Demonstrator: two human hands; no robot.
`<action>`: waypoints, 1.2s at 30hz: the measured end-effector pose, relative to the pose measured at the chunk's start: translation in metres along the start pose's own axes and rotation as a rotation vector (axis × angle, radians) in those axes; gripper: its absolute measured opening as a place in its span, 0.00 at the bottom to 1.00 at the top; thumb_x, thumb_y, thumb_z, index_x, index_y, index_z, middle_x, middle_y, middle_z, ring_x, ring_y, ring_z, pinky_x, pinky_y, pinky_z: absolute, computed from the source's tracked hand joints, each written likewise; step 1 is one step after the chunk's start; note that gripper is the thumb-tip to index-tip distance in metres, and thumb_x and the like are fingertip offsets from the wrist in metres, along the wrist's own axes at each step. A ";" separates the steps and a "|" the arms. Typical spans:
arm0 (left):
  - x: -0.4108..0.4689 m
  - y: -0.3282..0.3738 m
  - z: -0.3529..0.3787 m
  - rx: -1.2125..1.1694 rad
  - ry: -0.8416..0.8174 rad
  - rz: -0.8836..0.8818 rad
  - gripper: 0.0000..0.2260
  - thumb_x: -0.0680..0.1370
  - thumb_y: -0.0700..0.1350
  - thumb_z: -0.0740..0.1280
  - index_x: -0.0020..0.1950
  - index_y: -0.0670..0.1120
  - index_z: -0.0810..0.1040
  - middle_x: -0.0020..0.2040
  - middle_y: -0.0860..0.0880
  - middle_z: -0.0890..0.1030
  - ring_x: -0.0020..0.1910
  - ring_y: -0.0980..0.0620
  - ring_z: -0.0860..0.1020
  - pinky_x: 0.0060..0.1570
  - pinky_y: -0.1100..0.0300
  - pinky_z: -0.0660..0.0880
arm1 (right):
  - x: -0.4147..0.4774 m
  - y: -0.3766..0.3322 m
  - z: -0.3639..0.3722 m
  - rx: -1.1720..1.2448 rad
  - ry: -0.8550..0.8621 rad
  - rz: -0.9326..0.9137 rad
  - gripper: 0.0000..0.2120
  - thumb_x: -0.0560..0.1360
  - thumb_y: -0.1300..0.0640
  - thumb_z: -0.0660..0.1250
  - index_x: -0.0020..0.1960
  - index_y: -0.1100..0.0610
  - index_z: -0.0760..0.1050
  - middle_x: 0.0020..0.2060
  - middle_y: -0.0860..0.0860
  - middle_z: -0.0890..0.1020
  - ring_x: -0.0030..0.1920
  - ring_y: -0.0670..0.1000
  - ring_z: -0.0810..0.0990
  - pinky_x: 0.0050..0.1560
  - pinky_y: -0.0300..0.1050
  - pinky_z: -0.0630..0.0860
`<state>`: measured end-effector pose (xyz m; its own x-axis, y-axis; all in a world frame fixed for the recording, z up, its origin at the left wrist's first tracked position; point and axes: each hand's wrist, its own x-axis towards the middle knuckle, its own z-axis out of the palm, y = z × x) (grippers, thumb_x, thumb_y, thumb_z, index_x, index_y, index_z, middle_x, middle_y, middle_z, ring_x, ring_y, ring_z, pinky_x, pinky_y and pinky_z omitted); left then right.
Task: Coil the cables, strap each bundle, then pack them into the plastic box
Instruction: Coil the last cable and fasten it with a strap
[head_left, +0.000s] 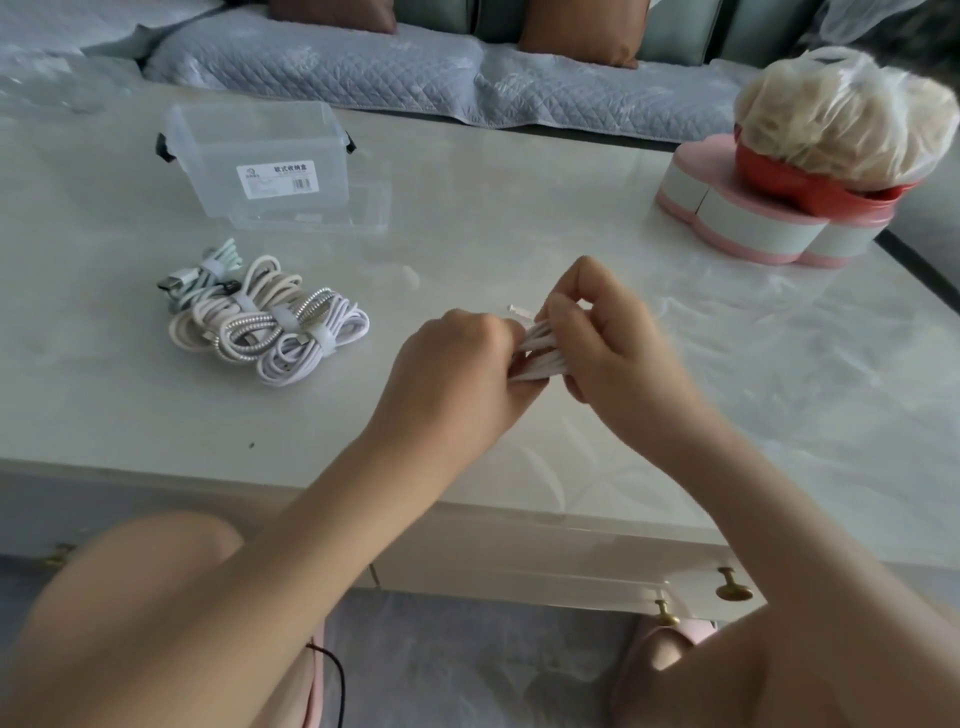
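Nearest, at the table's front edge, brass drawer knobs (732, 584) show below the pale glossy table (623, 234). Above the tabletop near that edge, both hands meet around a coiled white cable (535, 345) held off the surface. The left hand (457, 364) has its fingers curled round one end of the coil, and the right hand (608, 343) pinches the other end with bent fingers and thumb. A small connector tip (519, 312) pokes up between them.

Further back and to the left lies a pile of strapped bundles (265, 317) – mint, cream, silver-braided and lilac cables, each cinched with a band, touching one another on the table. Beyond the pile stands the clear plastic box (260, 156), open, with dark latches and a label on its side. Its lid (332, 208) lies flat just in front.

Far right, a pink box (727, 218) carries a red bowl (810, 182) holding a knotted plastic bag (841, 119) – behind the table runs a quilted sofa (337, 67)
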<state>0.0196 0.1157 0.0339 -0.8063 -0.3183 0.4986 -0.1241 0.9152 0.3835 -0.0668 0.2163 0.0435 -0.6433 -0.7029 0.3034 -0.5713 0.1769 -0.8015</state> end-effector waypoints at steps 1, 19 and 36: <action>-0.001 0.000 0.000 0.042 -0.034 -0.007 0.18 0.74 0.47 0.67 0.30 0.49 0.61 0.29 0.52 0.69 0.29 0.44 0.61 0.31 0.57 0.57 | -0.002 0.002 0.000 -0.153 0.001 -0.072 0.08 0.79 0.58 0.54 0.41 0.56 0.65 0.26 0.47 0.72 0.26 0.50 0.68 0.27 0.47 0.65; -0.021 0.001 -0.002 -0.594 -0.626 -0.167 0.25 0.69 0.67 0.64 0.33 0.44 0.73 0.25 0.51 0.77 0.26 0.58 0.74 0.29 0.68 0.68 | -0.013 0.013 -0.004 -0.521 -0.082 -0.256 0.25 0.73 0.46 0.48 0.22 0.58 0.57 0.16 0.52 0.60 0.22 0.57 0.60 0.23 0.42 0.54; -0.036 -0.032 -0.006 -1.922 -1.421 -0.702 0.13 0.80 0.50 0.61 0.53 0.40 0.75 0.44 0.48 0.74 0.42 0.57 0.75 0.35 0.69 0.73 | -0.027 0.014 0.006 -0.299 -0.025 -0.408 0.27 0.77 0.52 0.50 0.23 0.64 0.66 0.17 0.55 0.67 0.20 0.57 0.65 0.23 0.50 0.65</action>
<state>0.0558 0.0961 0.0079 -0.7226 0.6623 -0.1981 -0.6454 -0.5437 0.5366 -0.0546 0.2334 0.0211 -0.3267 -0.7714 0.5460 -0.8972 0.0714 -0.4359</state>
